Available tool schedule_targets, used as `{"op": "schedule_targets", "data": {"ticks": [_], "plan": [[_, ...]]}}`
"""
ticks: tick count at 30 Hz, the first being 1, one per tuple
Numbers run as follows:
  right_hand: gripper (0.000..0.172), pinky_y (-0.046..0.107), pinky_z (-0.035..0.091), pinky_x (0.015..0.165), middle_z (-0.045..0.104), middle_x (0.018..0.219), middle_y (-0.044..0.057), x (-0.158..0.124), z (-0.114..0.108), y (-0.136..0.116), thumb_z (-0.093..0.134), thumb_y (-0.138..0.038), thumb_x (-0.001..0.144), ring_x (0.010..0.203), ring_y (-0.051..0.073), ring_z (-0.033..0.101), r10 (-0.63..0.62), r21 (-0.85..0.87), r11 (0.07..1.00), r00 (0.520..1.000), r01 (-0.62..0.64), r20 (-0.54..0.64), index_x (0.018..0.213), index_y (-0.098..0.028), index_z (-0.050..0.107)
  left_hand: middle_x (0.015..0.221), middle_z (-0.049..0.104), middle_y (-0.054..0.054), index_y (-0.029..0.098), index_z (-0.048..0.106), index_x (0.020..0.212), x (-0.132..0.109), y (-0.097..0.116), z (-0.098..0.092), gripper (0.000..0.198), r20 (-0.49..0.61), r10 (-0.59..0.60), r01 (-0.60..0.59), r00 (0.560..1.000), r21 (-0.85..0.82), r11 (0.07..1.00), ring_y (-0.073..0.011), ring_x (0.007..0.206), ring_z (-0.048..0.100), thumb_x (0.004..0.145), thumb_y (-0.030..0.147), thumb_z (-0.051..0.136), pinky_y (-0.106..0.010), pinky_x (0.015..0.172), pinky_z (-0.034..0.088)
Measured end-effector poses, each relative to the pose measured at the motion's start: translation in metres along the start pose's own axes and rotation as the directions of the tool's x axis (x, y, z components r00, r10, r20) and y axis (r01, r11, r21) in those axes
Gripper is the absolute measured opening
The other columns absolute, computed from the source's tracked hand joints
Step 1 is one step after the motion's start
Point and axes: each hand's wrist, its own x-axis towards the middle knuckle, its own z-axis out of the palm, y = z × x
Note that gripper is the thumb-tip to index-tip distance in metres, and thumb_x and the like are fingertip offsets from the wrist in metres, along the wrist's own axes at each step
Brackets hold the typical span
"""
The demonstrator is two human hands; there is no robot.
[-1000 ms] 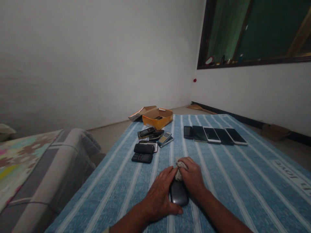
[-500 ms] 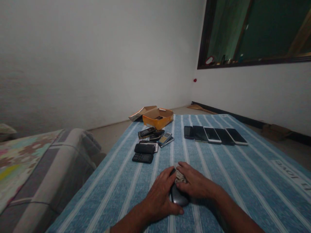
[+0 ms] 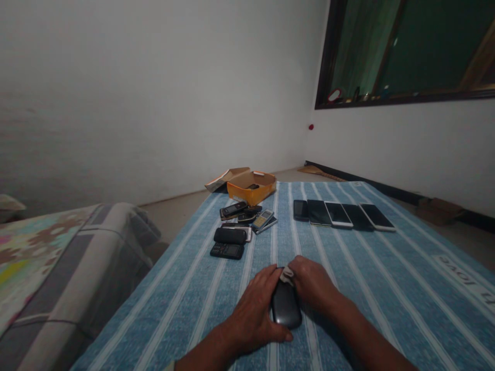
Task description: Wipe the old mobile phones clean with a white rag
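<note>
A dark grey mobile phone (image 3: 286,305) lies on the blue striped cloth (image 3: 185,309) in front of me, its glossy surface facing up. My left hand (image 3: 258,304) grips it along the left side, thumb at the near end and fingers at the far end. A small pale, crumpled cloth (image 3: 286,275) is pinched in my right hand (image 3: 312,281), pressed against the phone's far right corner. The fingertips of the right hand are partly hidden behind its knuckles.
Several old phones (image 3: 228,236) lie in a loose group at left, before an open orange box (image 3: 251,193) with a phone inside. Several smartphones (image 3: 339,214) form a row at right. A cloth-covered bed (image 3: 112,257) stands to the left.
My right hand has curled in and shifted slightly toward the phone's far right edge with the cloth, uncovering more of the phone. The left hand keeps its hold.
</note>
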Motion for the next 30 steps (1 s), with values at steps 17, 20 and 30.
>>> {"op": "schedule_targets", "data": {"ticks": [17,20,30], "plan": [[0.026,0.027,0.038,0.073,0.067,0.099,0.012,-0.006,-0.003,-0.003,0.044,-0.015,0.086,0.090,0.022,0.063,-0.071,0.072,0.995,0.997,0.068,0.036,0.099,-0.013,0.067,0.157,0.025,-0.021,0.028,0.022,0.151,-0.001,-0.009,0.006,0.123,-0.025,0.079,-0.077,0.997,0.048,0.996,-0.0434,0.142,0.026,0.052,0.059,0.088,-0.063,0.112,0.026],[0.025,0.026,0.037,0.070,0.068,0.095,0.011,-0.005,-0.005,0.002,0.044,-0.013,0.084,0.085,0.020,0.063,-0.104,0.100,0.990,0.993,0.098,0.053,0.093,-0.014,0.068,0.156,0.027,-0.020,0.027,0.028,0.149,0.000,-0.003,0.002,0.117,-0.005,0.040,-0.040,0.999,0.037,0.999,-0.0438,0.141,0.027,0.053,0.060,0.087,-0.063,0.112,0.026],[0.024,0.025,0.038,0.071,0.072,0.092,0.006,-0.001,-0.001,0.007,0.046,-0.011,0.084,0.087,0.019,0.065,-0.098,0.312,0.945,0.995,0.095,-0.008,0.089,-0.018,0.068,0.153,0.031,-0.021,0.022,0.035,0.145,0.003,0.006,-0.003,0.114,0.004,-0.007,0.007,1.000,0.013,1.000,-0.0426,0.141,0.028,0.051,0.059,0.087,-0.061,0.113,0.026]]}}
